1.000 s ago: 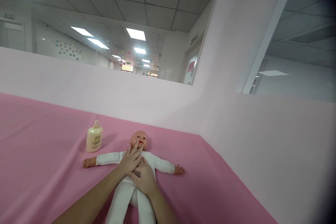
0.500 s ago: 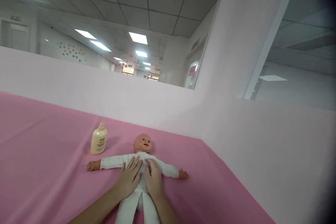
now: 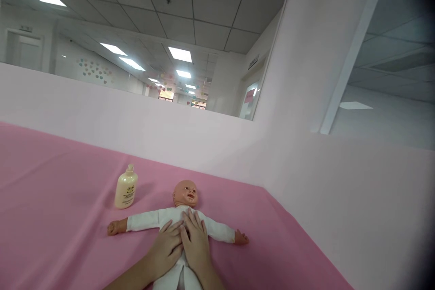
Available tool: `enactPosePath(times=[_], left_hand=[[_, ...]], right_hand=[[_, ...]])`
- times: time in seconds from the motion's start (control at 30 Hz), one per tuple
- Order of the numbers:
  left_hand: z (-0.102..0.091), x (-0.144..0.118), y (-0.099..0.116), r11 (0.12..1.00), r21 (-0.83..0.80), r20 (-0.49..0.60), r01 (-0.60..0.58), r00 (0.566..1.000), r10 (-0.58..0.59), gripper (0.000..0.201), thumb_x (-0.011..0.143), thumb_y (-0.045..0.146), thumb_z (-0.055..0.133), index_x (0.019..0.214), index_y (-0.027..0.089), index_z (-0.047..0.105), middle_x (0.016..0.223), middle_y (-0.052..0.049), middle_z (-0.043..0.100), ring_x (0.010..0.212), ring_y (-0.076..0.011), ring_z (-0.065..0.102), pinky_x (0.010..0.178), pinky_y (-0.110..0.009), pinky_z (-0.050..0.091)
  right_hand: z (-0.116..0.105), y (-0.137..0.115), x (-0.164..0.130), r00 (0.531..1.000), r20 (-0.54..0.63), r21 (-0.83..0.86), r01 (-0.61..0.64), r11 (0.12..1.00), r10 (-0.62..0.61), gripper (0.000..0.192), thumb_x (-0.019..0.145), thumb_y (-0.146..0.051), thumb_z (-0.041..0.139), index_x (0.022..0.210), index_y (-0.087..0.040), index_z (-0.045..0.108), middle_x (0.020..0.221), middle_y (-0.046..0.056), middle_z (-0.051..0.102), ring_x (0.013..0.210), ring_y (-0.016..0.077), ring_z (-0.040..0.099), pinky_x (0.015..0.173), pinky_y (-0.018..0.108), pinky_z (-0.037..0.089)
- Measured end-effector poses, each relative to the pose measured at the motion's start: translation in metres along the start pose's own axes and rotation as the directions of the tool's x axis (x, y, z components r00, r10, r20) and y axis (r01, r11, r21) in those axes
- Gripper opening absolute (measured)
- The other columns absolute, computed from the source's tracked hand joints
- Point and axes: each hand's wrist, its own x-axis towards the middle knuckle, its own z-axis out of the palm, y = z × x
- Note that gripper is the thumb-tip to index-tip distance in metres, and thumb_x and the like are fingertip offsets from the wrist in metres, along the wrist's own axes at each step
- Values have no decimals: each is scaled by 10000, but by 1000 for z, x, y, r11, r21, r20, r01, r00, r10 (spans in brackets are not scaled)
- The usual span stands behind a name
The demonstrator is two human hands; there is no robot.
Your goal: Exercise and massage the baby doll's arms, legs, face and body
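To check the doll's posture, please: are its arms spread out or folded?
Spread out: the doll lies with both white-sleeved arms extended sideways over the pink cloth, one to each side.

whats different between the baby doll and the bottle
Pose: the baby doll lies face up with its arms spread, while the bottle stands upright.
Size: the doll is much longer than the bottle.
Look: the doll has a white-covered body, while the bottle is pale yellow with dark print.
Contact: the left hand and right hand rest on the doll; neither touches the bottle.
Shared: both are on the pink cloth.
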Motion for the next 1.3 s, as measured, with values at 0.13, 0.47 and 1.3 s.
enactPosePath(times=[0.13, 0.47, 1.3], left_hand=[[12, 1, -13, 994, -29, -61, 109, 992, -110, 523, 997, 215, 418, 1468, 339, 606, 1585, -38, 518, 1543, -258, 384, 1284, -577, 249], [19, 0, -47, 940, -176, -107, 291, 944, -312, 581, 1003, 368, 427, 1572, 262, 484, 1677, -36, 349, 1580, -264, 274, 1298, -514, 231], [28, -34, -72, 995, -96, -136, 31, 990, -44, 589, 1077, 468, 344, 1652, 361, 272, 1723, -22, 201, 1589, -304, 225, 1266, -523, 286]], right_hand=[[10, 1, -2, 989, -7, -66, -149, 987, 149, 660, 1007, -386, 424, 1610, -120, 376, 1685, 118, 288, 1600, 321, 227, 1298, 585, 190], [4, 14, -8, 997, 52, 0, -56, 998, 56, 662, 958, -376, 512, 1598, -231, 422, 1686, 45, 271, 1597, 321, 221, 1295, 597, 178], [26, 111, -49, 979, 69, -163, 203, 966, -194, 655, 927, -649, 629, 1532, -449, 479, 1633, 55, 358, 1502, 456, 350, 1145, 674, 424]])
